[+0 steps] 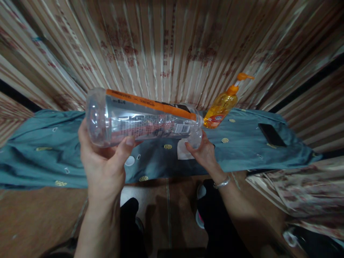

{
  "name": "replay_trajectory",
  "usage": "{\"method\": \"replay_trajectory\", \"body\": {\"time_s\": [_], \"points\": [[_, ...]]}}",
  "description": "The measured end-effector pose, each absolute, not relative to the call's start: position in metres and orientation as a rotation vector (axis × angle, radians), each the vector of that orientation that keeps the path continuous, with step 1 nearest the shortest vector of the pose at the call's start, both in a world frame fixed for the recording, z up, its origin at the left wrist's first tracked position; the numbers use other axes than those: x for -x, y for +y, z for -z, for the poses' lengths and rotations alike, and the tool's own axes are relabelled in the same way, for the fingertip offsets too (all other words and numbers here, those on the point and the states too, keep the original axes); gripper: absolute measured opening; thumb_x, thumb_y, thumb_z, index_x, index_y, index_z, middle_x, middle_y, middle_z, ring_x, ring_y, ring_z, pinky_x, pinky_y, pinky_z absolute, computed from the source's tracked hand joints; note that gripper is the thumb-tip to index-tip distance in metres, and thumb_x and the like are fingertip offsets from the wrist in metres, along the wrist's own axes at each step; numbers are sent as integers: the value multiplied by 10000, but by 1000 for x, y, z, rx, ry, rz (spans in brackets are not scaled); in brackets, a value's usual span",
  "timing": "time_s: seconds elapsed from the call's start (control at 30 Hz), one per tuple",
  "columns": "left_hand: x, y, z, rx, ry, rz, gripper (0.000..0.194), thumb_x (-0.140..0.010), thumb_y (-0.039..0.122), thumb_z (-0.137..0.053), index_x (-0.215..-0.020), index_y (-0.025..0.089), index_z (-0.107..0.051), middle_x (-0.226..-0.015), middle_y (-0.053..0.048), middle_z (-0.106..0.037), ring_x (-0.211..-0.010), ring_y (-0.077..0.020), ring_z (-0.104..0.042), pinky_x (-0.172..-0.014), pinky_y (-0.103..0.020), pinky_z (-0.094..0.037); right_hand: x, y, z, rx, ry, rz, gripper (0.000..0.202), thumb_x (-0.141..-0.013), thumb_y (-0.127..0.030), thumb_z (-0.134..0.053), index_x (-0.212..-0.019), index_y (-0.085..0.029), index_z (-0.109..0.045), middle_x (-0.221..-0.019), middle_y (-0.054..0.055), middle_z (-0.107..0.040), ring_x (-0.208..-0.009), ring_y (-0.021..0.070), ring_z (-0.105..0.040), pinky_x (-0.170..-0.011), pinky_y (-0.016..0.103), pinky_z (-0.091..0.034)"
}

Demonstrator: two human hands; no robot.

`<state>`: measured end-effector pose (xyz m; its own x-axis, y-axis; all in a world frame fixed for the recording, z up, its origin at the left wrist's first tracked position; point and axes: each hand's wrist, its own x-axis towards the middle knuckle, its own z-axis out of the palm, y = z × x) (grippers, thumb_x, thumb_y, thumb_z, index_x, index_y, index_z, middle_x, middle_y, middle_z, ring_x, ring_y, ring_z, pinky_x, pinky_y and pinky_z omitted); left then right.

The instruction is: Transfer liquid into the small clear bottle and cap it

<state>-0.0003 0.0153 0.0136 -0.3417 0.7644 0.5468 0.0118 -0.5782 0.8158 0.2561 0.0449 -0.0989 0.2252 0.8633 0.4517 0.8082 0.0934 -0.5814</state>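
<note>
My left hand (103,157) is wrapped round the base end of a large clear plastic bottle (142,118) with a grey and orange label. The bottle lies nearly level in the air, its neck pointing right and slightly down. My right hand (204,150) grips a small clear plastic container (196,138) just under the bottle's mouth. Whether the two rims touch I cannot tell. A white square thing (185,150), perhaps a tissue, shows beside the right fingers. On the cloth near my left thumb is a white round cap (130,161).
A green patterned cloth (236,157) covers the long, narrow surface. An orange pump bottle (220,105) with yellow-orange liquid stands behind my right hand. A black phone (272,135) lies at the right. Pleated curtain (172,43) hangs along the back; tiled floor (166,215) is below.
</note>
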Motion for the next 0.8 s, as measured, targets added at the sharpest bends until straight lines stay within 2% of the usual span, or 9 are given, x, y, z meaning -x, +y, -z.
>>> {"method": "replay_trajectory", "body": {"time_s": [0.17,0.3,0.47,0.6,0.8], "points": [[-3,13,-19,-1295,1055,-1965,615,-557,319,-906,-1110,296,-638,-1120,-23,-623,-906,-208,-647,-835,-580,-617,-256,44,96,1711,-1580,-105,732,-768,-469,-664,-1375,-101,-487,-1110,168,-743,-1005,323,-726,-867,427,-583],[-3,13,-19,-1263,1041,-1978,660,-523,314,-920,-1121,301,-642,-1119,-26,-637,-893,-219,-650,-782,-577,-630,-256,44,96,1721,-1571,-110,764,-745,-479,-682,-1375,-94,-487,-1096,172,-746,-989,324,-727,-863,434,-585],[-1,15,-15,-1387,1039,-1979,571,-587,358,-895,-1100,320,-647,-1128,-23,-624,-936,-239,-662,-871,-645,-581,-255,44,96,1709,-1561,-113,747,-738,-487,-681,-1362,-119,-498,-1118,169,-746,-1004,324,-724,-866,435,-583],[-1,15,-15,-1387,1029,-1983,574,-592,355,-899,-1102,308,-640,-1147,-25,-620,-956,-232,-656,-898,-637,-574,-256,44,97,1696,-1573,-94,704,-759,-483,-666,-1347,-131,-504,-1127,170,-742,-1019,321,-722,-865,424,-582],[0,16,-15,-1341,1026,-1982,608,-554,323,-913,-1102,297,-649,-1135,-27,-617,-902,-208,-642,-813,-611,-609,-257,45,100,1693,-1587,-74,740,-769,-503,-654,-1366,-102,-480,-1131,184,-736,-1017,319,-723,-844,414,-585]]}}
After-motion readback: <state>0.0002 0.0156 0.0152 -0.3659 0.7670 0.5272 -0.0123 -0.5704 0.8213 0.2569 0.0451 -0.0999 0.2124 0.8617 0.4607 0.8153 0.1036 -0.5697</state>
